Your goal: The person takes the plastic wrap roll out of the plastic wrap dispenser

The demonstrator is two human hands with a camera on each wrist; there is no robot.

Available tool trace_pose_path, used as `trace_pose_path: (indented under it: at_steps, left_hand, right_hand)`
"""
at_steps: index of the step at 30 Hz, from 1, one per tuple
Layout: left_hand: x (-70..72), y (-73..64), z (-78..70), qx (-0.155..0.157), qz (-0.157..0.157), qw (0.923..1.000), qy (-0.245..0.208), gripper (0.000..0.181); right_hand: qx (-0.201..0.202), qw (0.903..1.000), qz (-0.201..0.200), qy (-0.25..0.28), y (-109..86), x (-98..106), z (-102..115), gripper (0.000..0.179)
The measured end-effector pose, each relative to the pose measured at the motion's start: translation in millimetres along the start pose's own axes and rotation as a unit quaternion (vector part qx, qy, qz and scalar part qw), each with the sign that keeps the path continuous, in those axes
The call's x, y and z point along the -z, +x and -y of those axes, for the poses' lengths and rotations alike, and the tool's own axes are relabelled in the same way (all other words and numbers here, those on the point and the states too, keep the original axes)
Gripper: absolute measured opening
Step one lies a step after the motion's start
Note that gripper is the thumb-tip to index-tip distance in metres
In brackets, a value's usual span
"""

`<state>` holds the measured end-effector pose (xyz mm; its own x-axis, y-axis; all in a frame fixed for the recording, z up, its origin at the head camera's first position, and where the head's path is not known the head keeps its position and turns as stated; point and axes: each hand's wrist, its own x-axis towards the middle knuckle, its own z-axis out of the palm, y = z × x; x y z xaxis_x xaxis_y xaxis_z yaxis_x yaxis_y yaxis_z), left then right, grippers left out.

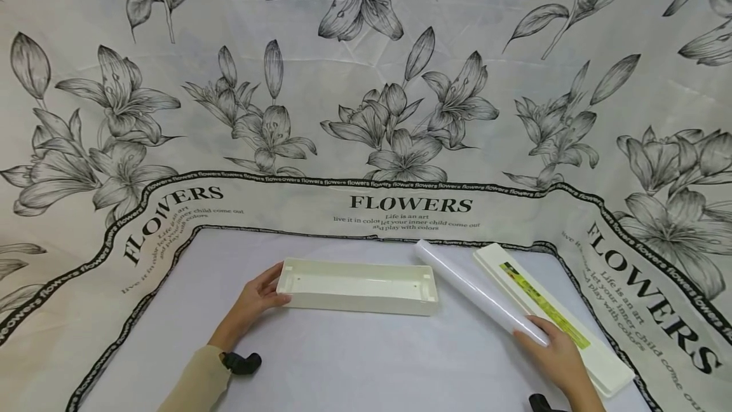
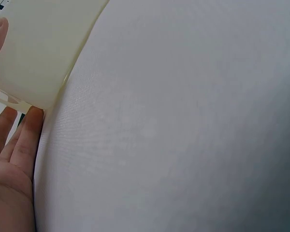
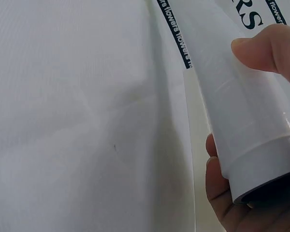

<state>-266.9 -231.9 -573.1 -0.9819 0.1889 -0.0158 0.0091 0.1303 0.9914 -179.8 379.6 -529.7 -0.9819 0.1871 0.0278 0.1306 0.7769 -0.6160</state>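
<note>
A long cream plastic box (image 1: 360,303) stands on the white tabletop in the head view, its open side up and its inside bare. My left hand (image 1: 260,297) holds its left end, thumb on the front wall and fingers at the end; the left wrist view shows those fingers (image 2: 26,140) against the box's corner. On the right, my right hand (image 1: 551,351) grips the near end of a roll of cling film (image 1: 477,288), which slants away to the far left. In the right wrist view the thumb lies over the glossy roll (image 3: 246,111), the other fingers curl beneath, and its dark hollow core shows.
Beside the roll lies a long cream lid (image 1: 607,370) with a yellow-green label (image 1: 543,304), partly overlapped by my right hand. White cloth (image 1: 366,367) with a black printed border covers the table, and a flower-print sheet (image 1: 372,81) rises behind it.
</note>
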Motion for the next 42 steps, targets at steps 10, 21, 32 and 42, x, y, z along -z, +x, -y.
trace_pose_path:
  at_steps: [10, 21, 32, 42]
  left_hand:
    - [0.4, 0.8, 0.3, -0.002, -0.001, 1.0000, 0.008, 0.092]
    - [0.6, 0.3, -1.0, -0.003, 0.001, 0.9999, 0.010, 0.092]
    - [1.9, -0.3, 0.5, -0.008, -0.001, 1.0000, -0.001, 0.091]
    - [-0.2, -1.4, -1.0, -0.007, 0.004, 0.9999, -0.011, 0.091]
  right_hand:
    - [-0.058, 0.9982, -0.012, 0.000, -6.4, 9, -13, 0.082]
    - [-0.044, 0.9960, -0.075, 0.018, -19.8, 3, -19, 0.073]
    - [-0.073, 0.9955, -0.053, 0.027, -19.4, -6, -15, 0.080]
    - [-0.103, 0.9938, -0.032, 0.028, -18.9, -5, -15, 0.086]
